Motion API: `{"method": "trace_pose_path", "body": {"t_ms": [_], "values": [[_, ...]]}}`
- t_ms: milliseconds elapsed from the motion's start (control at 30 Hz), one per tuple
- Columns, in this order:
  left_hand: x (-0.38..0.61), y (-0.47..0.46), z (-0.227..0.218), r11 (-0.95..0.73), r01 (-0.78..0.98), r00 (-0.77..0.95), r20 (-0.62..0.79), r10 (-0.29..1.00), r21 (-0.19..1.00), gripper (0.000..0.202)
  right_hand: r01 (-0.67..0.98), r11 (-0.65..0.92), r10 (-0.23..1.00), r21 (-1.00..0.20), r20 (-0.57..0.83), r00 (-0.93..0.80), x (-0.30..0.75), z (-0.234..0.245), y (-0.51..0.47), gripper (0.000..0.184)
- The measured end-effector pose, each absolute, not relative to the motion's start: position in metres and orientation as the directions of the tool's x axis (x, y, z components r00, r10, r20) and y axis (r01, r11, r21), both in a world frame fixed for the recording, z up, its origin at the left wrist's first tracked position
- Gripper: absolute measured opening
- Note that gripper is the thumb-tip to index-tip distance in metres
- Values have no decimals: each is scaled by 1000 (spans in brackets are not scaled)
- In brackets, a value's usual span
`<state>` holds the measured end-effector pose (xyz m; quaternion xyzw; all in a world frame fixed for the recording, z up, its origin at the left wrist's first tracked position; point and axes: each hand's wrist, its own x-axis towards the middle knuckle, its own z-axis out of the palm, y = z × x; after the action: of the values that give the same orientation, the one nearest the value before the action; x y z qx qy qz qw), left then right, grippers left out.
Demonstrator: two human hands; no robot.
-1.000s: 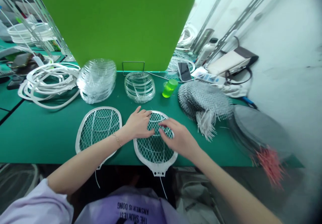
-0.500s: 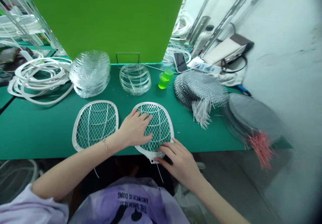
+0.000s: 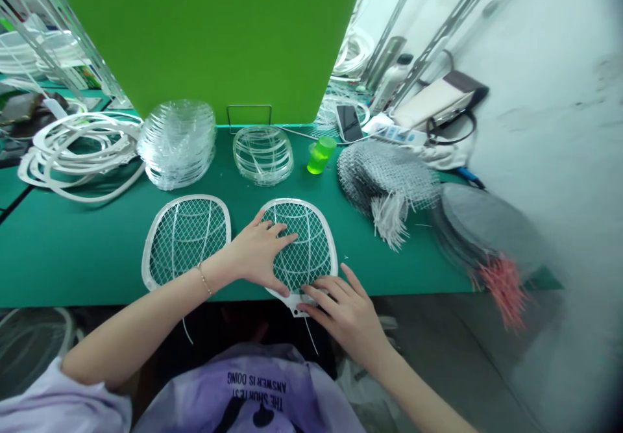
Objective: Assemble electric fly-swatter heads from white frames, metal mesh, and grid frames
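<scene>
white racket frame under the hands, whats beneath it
Green mat shows through the mesh of the white racket frame. Under the left hand and right hand the mesh is covered, so the mat there cannot be seen.

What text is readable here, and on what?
"THE SHORTEST ANSWER IS DOING": on the front of the lilac shirt, upside down in this view.
Markings on the white power strip: too small to read.
</scene>
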<state>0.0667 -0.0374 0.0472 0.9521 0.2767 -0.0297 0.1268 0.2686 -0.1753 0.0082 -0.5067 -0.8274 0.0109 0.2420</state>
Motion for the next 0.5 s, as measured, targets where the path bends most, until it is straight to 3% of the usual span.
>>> {"method": "trace_pose_path", "body": {"t_ms": [333,500], "values": [[71,-38,48,-820,542,840,-149,522,184,112,846,429,876,-317,373,-305,267,1,-177,15],[71,-37,51,-799,563,827,-165,538,213,111,803,507,834,-312,413,-366,270,5,-173,15]]}}
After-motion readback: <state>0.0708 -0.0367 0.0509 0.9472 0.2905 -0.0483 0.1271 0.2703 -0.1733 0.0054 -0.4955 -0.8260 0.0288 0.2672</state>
